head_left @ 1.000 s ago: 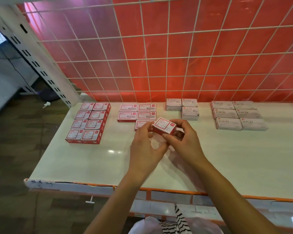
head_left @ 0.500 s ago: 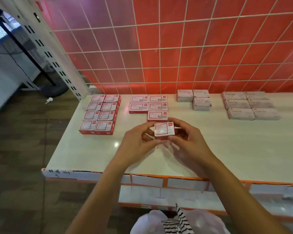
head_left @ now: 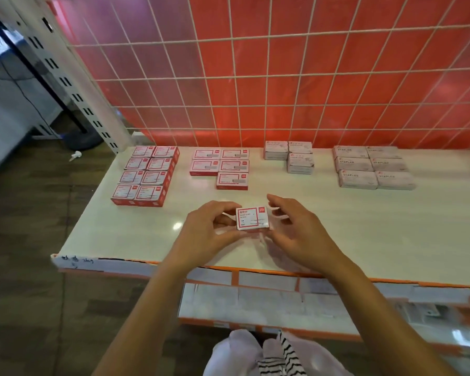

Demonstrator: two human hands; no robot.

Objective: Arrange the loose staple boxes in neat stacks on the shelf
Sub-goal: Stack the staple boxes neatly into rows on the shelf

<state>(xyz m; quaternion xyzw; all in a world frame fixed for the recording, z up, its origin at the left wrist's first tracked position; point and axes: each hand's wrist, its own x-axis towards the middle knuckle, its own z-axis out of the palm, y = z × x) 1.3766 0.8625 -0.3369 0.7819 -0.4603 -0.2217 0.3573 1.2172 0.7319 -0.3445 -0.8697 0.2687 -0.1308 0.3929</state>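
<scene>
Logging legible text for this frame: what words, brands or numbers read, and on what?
"STAPLES": on the grey boxes at the right.
Label on the held box: too small to read.
Print on the red boxes and the middle grey boxes: blurred.
Handwriting on the shelf edge: illegible.

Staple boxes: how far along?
Done: left red block, grey group and STAPLES block sit squared on the shelf. In hand: one red box, left hand pinching it, right hand alongside. Left: place it, probably in the empty front-left slot of the middle red group.
</scene>
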